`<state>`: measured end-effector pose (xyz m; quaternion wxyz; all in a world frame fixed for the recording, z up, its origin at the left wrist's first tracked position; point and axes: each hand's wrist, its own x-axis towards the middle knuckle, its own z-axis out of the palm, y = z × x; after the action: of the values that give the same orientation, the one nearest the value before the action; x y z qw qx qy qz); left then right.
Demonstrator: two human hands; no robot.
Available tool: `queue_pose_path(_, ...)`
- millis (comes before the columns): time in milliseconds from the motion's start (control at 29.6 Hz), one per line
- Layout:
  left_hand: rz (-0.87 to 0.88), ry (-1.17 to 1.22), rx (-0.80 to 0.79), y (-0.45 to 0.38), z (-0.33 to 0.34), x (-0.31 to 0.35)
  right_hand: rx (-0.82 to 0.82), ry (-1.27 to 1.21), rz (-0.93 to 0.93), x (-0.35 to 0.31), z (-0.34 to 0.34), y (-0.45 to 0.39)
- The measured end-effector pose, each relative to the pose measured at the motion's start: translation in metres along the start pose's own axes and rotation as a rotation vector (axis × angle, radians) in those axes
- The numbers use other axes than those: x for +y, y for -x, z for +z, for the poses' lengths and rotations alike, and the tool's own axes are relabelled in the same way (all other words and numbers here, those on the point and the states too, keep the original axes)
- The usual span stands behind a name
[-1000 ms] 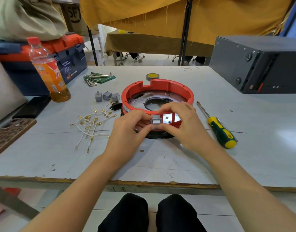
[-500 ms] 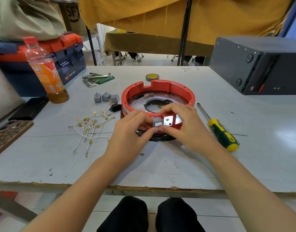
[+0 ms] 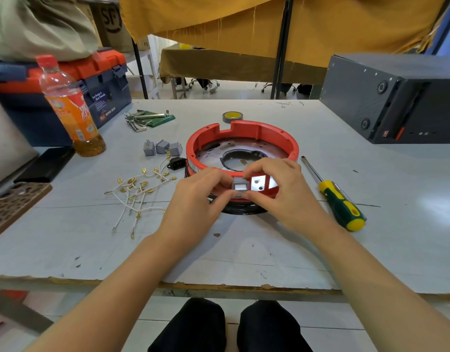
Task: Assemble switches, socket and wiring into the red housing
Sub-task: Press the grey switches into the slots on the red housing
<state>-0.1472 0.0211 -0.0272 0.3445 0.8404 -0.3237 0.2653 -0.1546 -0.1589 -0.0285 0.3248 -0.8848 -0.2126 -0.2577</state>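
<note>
The round red housing [image 3: 267, 134] sits on a black base at the table's middle. A grey switch [image 3: 240, 186] is at a rectangular opening in its near wall. My left hand [image 3: 197, 199] pinches the switch from the left, and my right hand [image 3: 288, 191] pinches it from the right, fingers over the rim. Two more openings [image 3: 259, 183] beside it show bare metal. Three spare grey switches [image 3: 162, 147] and a black socket [image 3: 177, 163] lie left of the housing. White wires with brass terminals [image 3: 136, 191] are spread further left.
A green-and-yellow screwdriver [image 3: 338, 201] lies right of the housing. A tape roll [image 3: 233, 116] and hex keys [image 3: 140, 120] lie behind it. An orange drink bottle [image 3: 69, 107], a toolbox [image 3: 102, 82] and a phone [image 3: 44, 165] stand at left, a dark metal box [image 3: 396, 97] at right.
Both hands stay at the near wall of the housing. The grey switch has shifted slightly and now faces the opening squarely between my fingertips.
</note>
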Motion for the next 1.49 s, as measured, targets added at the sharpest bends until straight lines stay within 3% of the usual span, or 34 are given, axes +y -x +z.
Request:
queue_pose_path(203,-0.016,-0.153,-0.087,-0.011,-0.007,-0.011,-0.059,0.027,0.043,0.0,-0.001,-0.003)
queue_pose_path(338,-0.055,-0.043,-0.218,-0.02,-0.01,-0.019,-0.119,0.077,0.038,0.001,-0.009,-0.009)
queue_pose_path(979,-0.069,0.051,-0.103,-0.02,-0.005,-0.018,-0.039,-0.025,0.19,0.001,-0.003,-0.009)
queue_pose_path(1486,-0.082,0.051,-0.061,-0.018,-0.001,-0.018,-0.039,-0.01,0.163,-0.004,-0.004,-0.009)
